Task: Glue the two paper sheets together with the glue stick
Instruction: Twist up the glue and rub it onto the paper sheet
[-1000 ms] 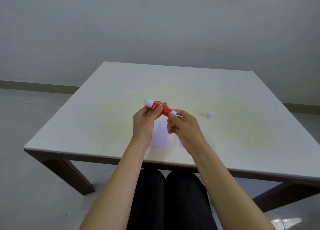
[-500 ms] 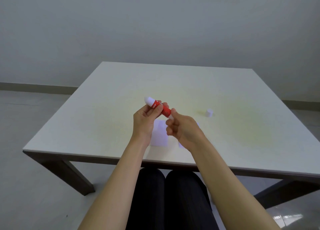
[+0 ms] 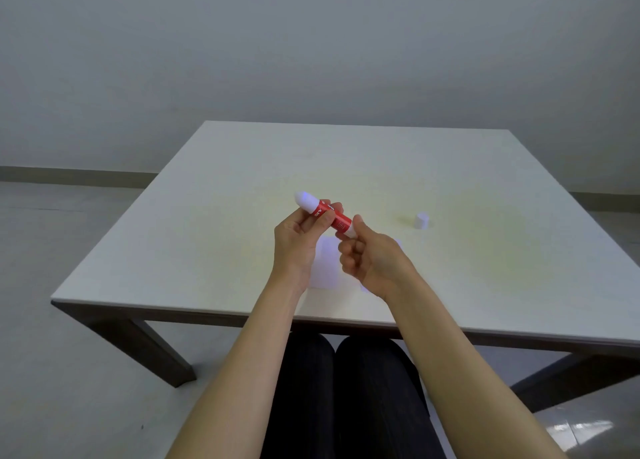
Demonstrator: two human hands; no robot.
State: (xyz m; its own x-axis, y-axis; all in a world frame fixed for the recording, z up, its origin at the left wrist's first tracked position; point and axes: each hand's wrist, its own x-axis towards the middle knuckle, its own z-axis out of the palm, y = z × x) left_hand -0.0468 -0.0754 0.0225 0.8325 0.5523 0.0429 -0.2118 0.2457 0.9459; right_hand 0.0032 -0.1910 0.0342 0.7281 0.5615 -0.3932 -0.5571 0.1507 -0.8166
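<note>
Glue stick: one, red barrel with a white exposed glue end pointing up and away to the left; held in the air above the worktop, tilted, its lower white base end toward the right hand.
Left hand: one; grip closed around the middle of the red barrel, thumb and fingers wrapped over it.
Right hand: one; thumb and curled fingers pinched on the white base end of the glue stick, grip clamped there.
Paper sheets: two small white sheets lying flat on the worktop beneath the hands; the left one shows between the wrists, the right one is mostly hidden behind the right hand, only corners visible. Whether the two touch cannot be told.
Cap: one, small white cylinder standing upright on the worktop, well apart to the right of the hands.
Worktop: one, pale square surface on dark legs; carries the two sheets and the cap.
Forearms: two, bare, reaching in from the lower edge.
Legs: dark-clothed knees of the person, seen below the near edge of the worktop.
</note>
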